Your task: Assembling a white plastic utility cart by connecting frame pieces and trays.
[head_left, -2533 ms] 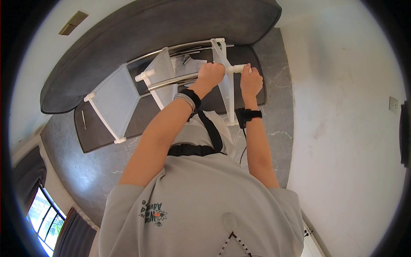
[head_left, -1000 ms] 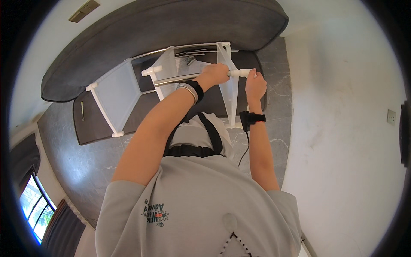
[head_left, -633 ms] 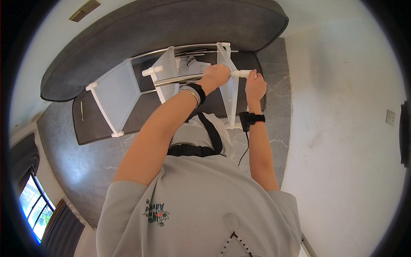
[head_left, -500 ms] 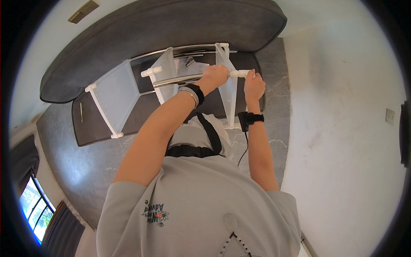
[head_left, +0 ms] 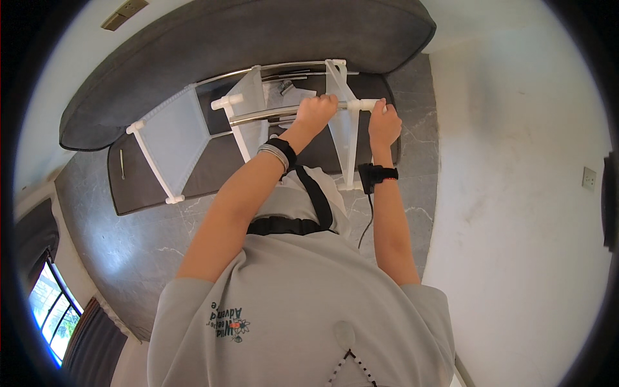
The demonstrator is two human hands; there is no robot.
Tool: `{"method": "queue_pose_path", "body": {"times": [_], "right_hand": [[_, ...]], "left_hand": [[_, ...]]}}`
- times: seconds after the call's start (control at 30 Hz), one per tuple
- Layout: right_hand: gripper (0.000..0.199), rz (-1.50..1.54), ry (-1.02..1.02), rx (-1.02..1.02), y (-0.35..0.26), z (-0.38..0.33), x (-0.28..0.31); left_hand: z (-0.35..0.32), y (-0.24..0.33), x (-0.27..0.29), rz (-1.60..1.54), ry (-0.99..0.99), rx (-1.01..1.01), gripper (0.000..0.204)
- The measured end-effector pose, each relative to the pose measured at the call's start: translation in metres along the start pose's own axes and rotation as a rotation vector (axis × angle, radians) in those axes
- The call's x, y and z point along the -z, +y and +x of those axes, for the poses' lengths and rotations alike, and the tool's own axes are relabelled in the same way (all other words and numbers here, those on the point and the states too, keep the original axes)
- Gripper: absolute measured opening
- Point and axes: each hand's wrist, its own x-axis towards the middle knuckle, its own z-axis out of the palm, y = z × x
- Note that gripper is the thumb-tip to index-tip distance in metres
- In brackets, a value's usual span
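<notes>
My left hand (head_left: 316, 113) is closed around a metal tube (head_left: 264, 116), near the tube's right end. My right hand (head_left: 385, 122) is clenched on the outer end of a white connector (head_left: 362, 104), which lies in line with the tube. The tube appears to meet the connector; I cannot tell how deeply it is seated. The left end of the tube lies beside the post of the middle panel (head_left: 248, 87), just below a white end fitting (head_left: 227, 101); contact there cannot be determined.

The tube and connector form the near side of a white rack, which lies on its side along the seat (head_left: 148, 190) of a gray sofa. Its left panel (head_left: 173, 145), middle panel and right panel (head_left: 345, 126) stand on edge, spaced apart. A rear tube (head_left: 290, 64) runs along the far side, next to the backrest (head_left: 258, 32).

Sheets of paper (head_left: 302, 95) and a small metallic part (head_left: 285, 87) lie on the seat behind my left hand. A slim tool (head_left: 122, 164) rests left of the rack.
</notes>
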Motion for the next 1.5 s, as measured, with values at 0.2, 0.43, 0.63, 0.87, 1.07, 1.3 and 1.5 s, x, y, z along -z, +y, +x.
{"method": "queue_pose_path", "body": {"times": [0.2, 0.43, 0.63, 0.87, 1.07, 1.3, 1.5], "right_hand": [[0.044, 0.024, 0.0, -0.011, 0.0, 0.0, 0.0], [0.044, 0.032, -0.004, 0.001, -0.001, -0.001, 0.001], [0.043, 0.016, -0.021, 0.036, 0.0, -0.001, 0.003], [0.043, 0.034, -0.046, 0.081, 0.007, -0.001, -0.001], [0.042, 0.032, -0.052, 0.087, 0.01, 0.0, -0.001], [0.04, 0.032, -0.029, 0.127, 0.011, -0.001, -0.002], [0.04, 0.036, -0.058, 0.127, 0.012, 0.0, -0.005]], "left_hand": [[0.001, -0.002, 0.002, 0.043, -0.013, -0.018, 0.005], [0.005, -0.006, 0.003, 0.011, -0.076, -0.022, 0.005], [0.008, -0.011, 0.011, -0.103, -0.195, -0.036, 0.009], [0.013, -0.012, 0.024, -0.243, -0.444, 0.008, 0.018], [0.018, -0.009, 0.031, -0.282, -0.585, 0.06, 0.022], [0.018, -0.013, 0.031, -0.355, -0.615, 0.074, 0.023], [0.018, -0.02, 0.021, -0.469, -0.674, 0.094, 0.027]]}}
